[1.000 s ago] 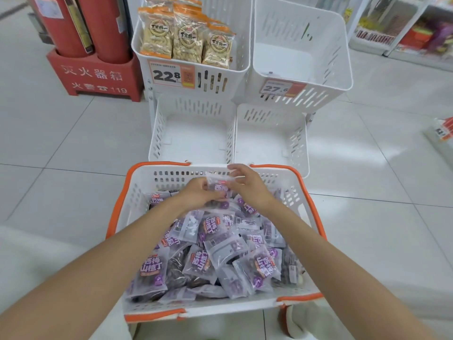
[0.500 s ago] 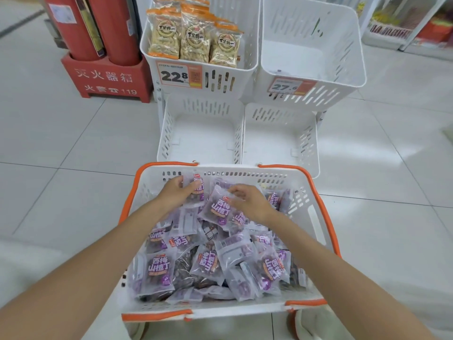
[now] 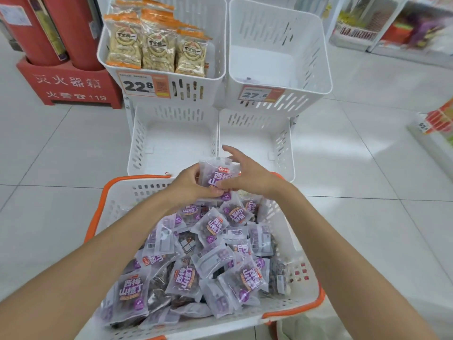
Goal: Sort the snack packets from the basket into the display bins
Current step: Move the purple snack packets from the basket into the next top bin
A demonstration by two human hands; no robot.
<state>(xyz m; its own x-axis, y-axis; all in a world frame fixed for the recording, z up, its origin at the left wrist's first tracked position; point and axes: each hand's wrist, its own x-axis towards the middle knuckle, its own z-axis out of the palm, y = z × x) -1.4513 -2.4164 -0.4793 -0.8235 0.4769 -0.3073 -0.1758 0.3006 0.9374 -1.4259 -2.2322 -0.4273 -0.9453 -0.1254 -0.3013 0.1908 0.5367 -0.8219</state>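
Note:
A white basket with orange rim [image 3: 98,214] holds several purple-and-white snack packets [image 3: 213,256]. Above its far edge, my left hand [image 3: 188,185] grips a small stack of the purple packets [image 3: 217,179] from the left. My right hand [image 3: 247,177] pinches the same stack with its thumb, its other fingers stretched out behind the packets. Four white display bins stand beyond: the lower left bin [image 3: 137,143] and lower right bin [image 3: 284,146] hold nothing, the upper right bin [image 3: 316,55] looks bare, and the upper left bin [image 3: 215,45] holds orange-topped packets [image 3: 157,47].
A red fire-extinguisher box [image 3: 73,87] with red cylinders stands on the floor at the left of the bins. Price tags 22.8 [image 3: 143,85] and 27.6 [image 3: 257,94] hang on the upper bins. Shelving [image 3: 392,25] lines the far right. Tiled floor surrounds everything.
Both hands have risen from among the packets at the basket's far end, lifting a gathered stack of purple packets above the rim toward the lower bins.

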